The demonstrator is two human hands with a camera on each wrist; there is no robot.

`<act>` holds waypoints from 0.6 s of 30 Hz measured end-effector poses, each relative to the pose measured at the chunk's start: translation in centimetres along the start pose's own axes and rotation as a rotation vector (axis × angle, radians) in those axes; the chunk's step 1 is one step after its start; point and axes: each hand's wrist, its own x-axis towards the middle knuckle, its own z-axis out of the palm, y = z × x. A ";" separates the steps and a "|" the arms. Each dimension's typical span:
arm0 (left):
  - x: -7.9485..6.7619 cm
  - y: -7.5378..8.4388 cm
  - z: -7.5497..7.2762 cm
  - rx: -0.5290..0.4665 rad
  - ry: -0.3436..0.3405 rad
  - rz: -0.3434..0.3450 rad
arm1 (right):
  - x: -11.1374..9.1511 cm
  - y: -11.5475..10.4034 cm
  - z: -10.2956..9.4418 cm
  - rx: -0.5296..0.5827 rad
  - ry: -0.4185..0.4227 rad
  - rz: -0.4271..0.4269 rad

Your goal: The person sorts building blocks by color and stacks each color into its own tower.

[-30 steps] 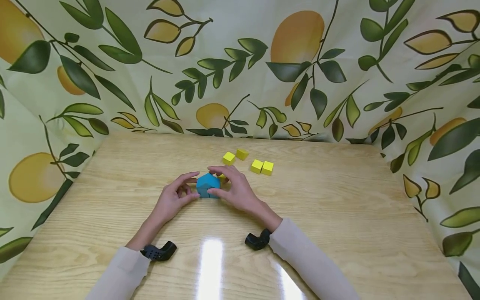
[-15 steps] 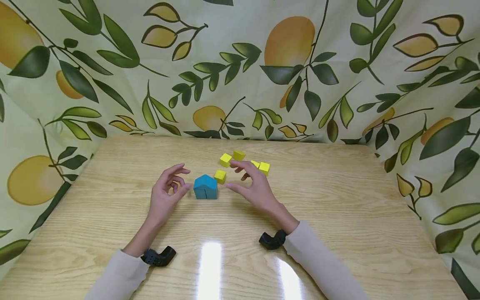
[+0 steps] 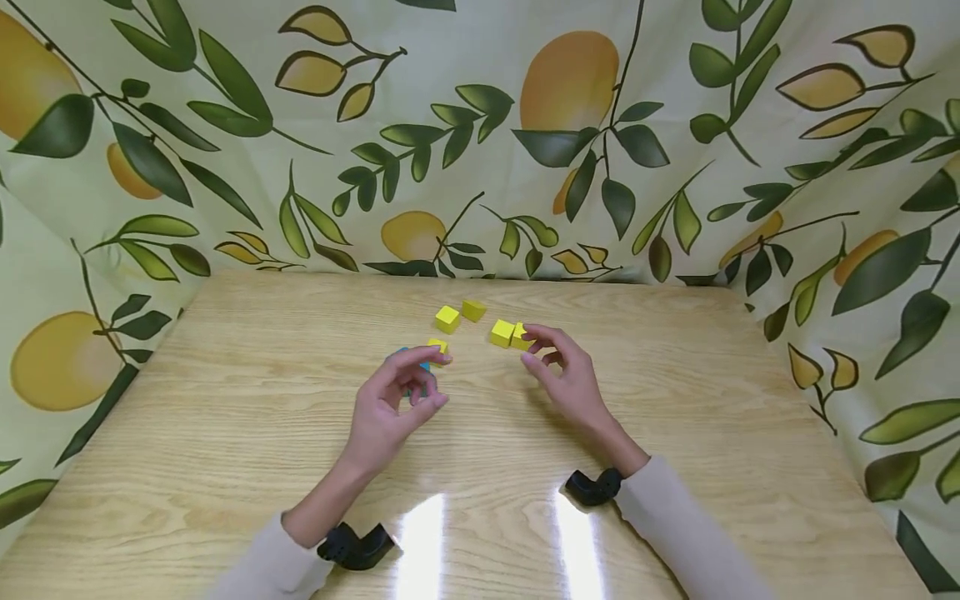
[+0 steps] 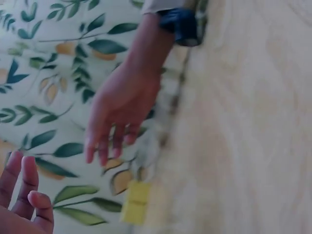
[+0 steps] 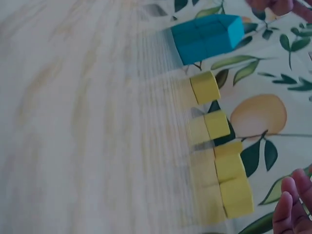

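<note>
My left hand (image 3: 386,412) hovers in front of the blue block structure (image 5: 207,39) with thumb and index finger apart, holding nothing. It hides most of that structure in the head view; the right wrist view shows it with seams and a peaked end. Just behind it sits a yellow block (image 3: 438,345), partly covered by my left fingers. My right hand (image 3: 573,385) is in the air by the front right yellow block (image 3: 519,337), fingers loosely bent and not holding it. In the left wrist view, the right hand (image 4: 124,100) hangs apart from the yellow blocks (image 4: 136,202).
Farther back on the wooden table (image 3: 300,333) lie a yellow cube (image 3: 447,319) and a yellow wedge-like block (image 3: 473,311). Another yellow block (image 3: 502,333) is beside the front right one. A leaf-and-fruit patterned cloth (image 3: 450,167) rises behind the table.
Both hands have let go of the blue structure and drawn apart from it. My right hand has moved right to the yellow blocks; the left has then shifted right, in front of the structure.
</note>
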 end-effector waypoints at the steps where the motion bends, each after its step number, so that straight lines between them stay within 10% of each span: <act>1: 0.1 -0.3 0.9 -0.016 -0.016 -0.026 | -0.1 0.4 -0.3 0.000 0.010 0.010; 9: 1.3 -4.1 6.1 -0.095 0.021 -0.311 | -0.2 6.8 -1.6 -0.016 0.086 0.112; 18: 1.5 -8.0 8.1 -0.116 0.204 -0.402 | 1.0 8.5 -0.7 -0.115 0.099 0.183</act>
